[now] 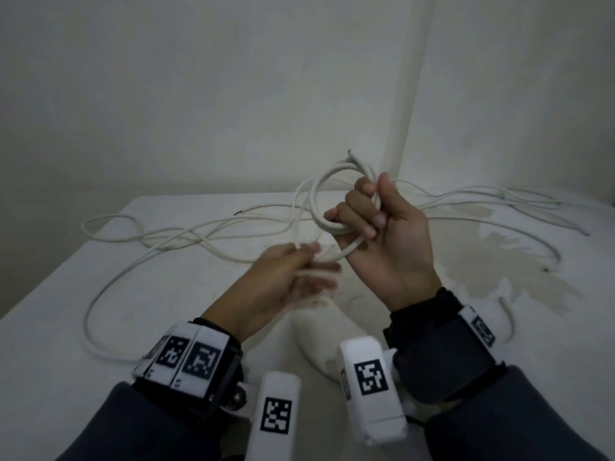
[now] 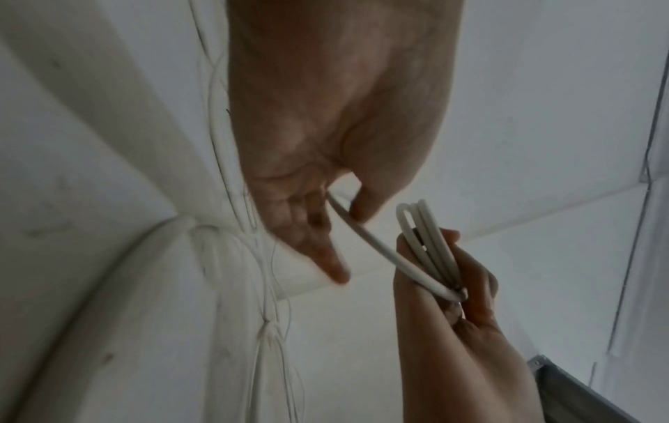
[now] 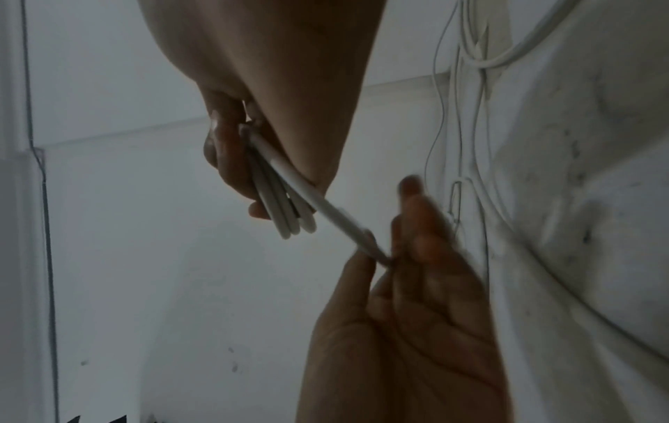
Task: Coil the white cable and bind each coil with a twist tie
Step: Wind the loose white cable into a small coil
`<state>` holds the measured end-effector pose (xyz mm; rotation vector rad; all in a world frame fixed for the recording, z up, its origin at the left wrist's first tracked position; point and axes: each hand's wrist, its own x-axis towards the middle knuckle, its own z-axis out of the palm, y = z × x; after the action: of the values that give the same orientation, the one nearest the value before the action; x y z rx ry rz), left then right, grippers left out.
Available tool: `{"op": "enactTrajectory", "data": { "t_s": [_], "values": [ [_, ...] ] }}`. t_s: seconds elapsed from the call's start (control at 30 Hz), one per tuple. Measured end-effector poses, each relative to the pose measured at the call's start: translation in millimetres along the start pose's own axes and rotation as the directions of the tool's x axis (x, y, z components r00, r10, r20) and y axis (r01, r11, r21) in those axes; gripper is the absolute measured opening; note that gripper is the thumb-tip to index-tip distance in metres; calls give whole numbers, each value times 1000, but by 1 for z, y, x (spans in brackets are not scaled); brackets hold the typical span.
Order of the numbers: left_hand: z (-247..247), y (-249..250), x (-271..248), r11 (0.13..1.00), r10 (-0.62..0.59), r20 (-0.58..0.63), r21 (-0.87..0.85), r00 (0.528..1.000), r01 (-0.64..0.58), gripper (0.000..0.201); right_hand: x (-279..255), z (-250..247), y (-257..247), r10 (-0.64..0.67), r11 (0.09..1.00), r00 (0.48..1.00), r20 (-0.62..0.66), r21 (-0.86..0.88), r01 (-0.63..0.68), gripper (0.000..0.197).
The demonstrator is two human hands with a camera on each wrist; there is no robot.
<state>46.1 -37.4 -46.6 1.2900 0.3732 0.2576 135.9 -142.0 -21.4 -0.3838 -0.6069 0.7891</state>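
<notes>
My right hand [image 1: 366, 207] is raised above the table and grips a small coil of white cable [image 1: 314, 194], with several loops bunched between thumb and curled fingers. The same coil [image 2: 431, 246] appears in the left wrist view and again, as the coil [image 3: 282, 206], in the right wrist view. From the coil a single strand [image 1: 349, 249] runs down to my left hand [image 1: 309, 257], just below and left. The left thumb and forefinger pinch that strand [image 2: 372, 240] while the other fingers stay extended. I see no twist tie in either hand.
Long loose runs of white cable [image 1: 186, 234] sprawl over the white table [image 1: 66, 311] on the left, and more cable [image 1: 499, 197] on the right. A white lump [image 1: 319, 334] lies under my hands. A small dark bit [image 1: 238, 212] lies far back. Walls close in behind.
</notes>
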Motion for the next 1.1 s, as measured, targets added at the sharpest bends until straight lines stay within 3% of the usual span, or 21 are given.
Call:
{"op": "enactTrajectory", "data": {
  "t_s": [0.07,0.13,0.23,0.33,0.53,0.7,0.87,1.0,1.1],
  "values": [
    [-8,3,4,977,151,-152,-129,977,-171,17,0,-1,2,38,999,999,-4,-23,-38,36],
    [-16,6,5,936,250,-229,-191,941,-295,22,2,-5,7,91,995,996,-6,-47,-91,38],
    [-20,8,2,906,328,-261,-185,908,-380,28,3,-10,14,180,980,983,-47,-82,-184,42],
    [-18,7,-1,886,374,-208,-208,904,-415,28,3,-10,17,235,966,967,-96,-88,-244,42],
    [-13,8,-4,913,362,-89,-167,928,-372,24,3,-13,13,288,946,944,-164,-106,-307,39],
    [-14,9,-2,916,316,-64,-238,947,-322,25,2,-9,19,316,897,926,-209,-252,-363,33],
    [-16,12,-1,920,240,-23,-313,970,-235,23,0,-1,22,255,912,941,-222,-269,-310,21],
    [-17,15,-2,914,166,-27,-371,986,-164,21,-2,2,23,186,906,966,-179,-349,-240,31],
    [-17,14,-1,916,129,-16,-381,992,-125,21,-2,3,24,170,912,968,-184,-344,-225,14]
  ]
}}
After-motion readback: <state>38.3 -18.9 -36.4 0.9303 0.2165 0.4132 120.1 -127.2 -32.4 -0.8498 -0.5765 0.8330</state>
